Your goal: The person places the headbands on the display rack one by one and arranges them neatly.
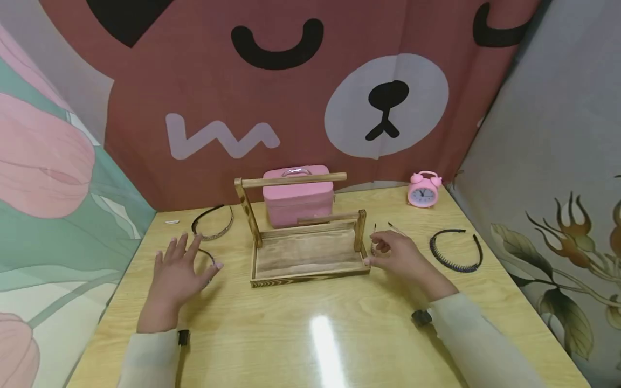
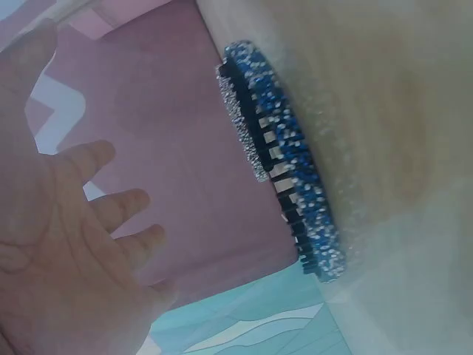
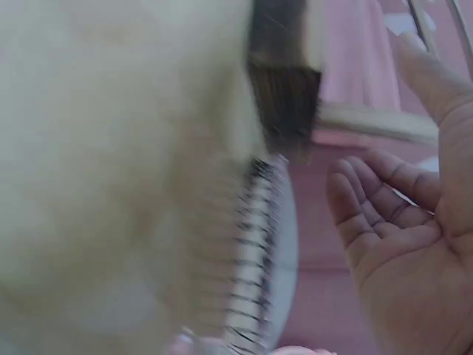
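Note:
My left hand [image 1: 177, 277] hovers palm down with its fingers spread, above the left side of the table. Beside it lies a headband covered in blue glitter [image 2: 284, 163], with black teeth inside; the hand partly hides it in the head view. My right hand [image 1: 400, 258] is at the right end of a wooden tray [image 1: 308, 253] with a raised handle. Its fingers bend loosely and hold nothing. Just behind those fingers lies a pale toothed headband [image 3: 251, 281], mostly hidden in the head view.
A glittery black headband [image 1: 218, 235] lies at the back left. Behind the tray stands a pink case [image 1: 298, 202]. At the right are a pink alarm clock [image 1: 422, 195] and a black toothed headband [image 1: 453, 265]. Patterned curtains [image 1: 291, 108] close off the back and sides.

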Available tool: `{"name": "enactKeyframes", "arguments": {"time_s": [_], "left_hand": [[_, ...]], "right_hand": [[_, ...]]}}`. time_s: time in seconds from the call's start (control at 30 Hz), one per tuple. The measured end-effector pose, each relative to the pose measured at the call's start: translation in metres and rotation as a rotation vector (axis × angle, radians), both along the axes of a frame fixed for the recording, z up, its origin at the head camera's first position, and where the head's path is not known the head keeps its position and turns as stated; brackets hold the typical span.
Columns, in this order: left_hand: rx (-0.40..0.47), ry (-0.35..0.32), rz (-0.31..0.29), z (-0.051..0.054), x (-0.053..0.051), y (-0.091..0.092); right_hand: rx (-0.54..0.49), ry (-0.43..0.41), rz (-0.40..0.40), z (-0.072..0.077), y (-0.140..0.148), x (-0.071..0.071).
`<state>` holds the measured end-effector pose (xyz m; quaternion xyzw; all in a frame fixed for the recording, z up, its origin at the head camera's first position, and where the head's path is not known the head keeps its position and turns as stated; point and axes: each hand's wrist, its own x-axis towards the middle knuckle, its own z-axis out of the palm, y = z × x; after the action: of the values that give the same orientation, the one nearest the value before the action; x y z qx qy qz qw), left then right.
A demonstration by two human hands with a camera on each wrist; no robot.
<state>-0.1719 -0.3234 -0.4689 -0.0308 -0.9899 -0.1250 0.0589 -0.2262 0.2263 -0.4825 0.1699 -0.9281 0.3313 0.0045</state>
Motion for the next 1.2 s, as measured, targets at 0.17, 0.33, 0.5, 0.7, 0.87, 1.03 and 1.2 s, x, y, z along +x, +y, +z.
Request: {"name": "enactKeyframes", "arguments": {"time_s": [0.17,0.33,0.5,0.7,0.87,1.03,1.2], "left_hand": [[-0.018,-0.005,-0.007,-0.004,0.002,0.002],[0.002,-0.017,-0.007,-0.008,0.007,0.0],[0.011,-0.028,-0.015,-0.01,0.01,-0.003],[0.082,-0.06,-0.017,-0.012,0.015,-0.006],[0.118,-0.104,-0.025,-0.012,0.018,-0.008],[0.151,-0.109,-0.052,-0.012,0.018,-0.01],[0.186,-0.146,-0.067,-0.014,0.016,-0.011]], "right_hand": [[0.006,-0.015,0.035,-0.011,-0.01,0.003],[0.002,-0.008,0.037,-0.013,-0.016,0.005],[-0.005,-0.012,0.04,-0.015,-0.018,0.005],[-0.006,0.002,0.047,-0.017,-0.018,0.003],[0.006,0.012,0.065,-0.019,-0.016,0.003],[0.028,0.036,0.08,-0.019,-0.016,0.002],[0.034,0.031,0.071,-0.018,-0.015,0.002]]}}
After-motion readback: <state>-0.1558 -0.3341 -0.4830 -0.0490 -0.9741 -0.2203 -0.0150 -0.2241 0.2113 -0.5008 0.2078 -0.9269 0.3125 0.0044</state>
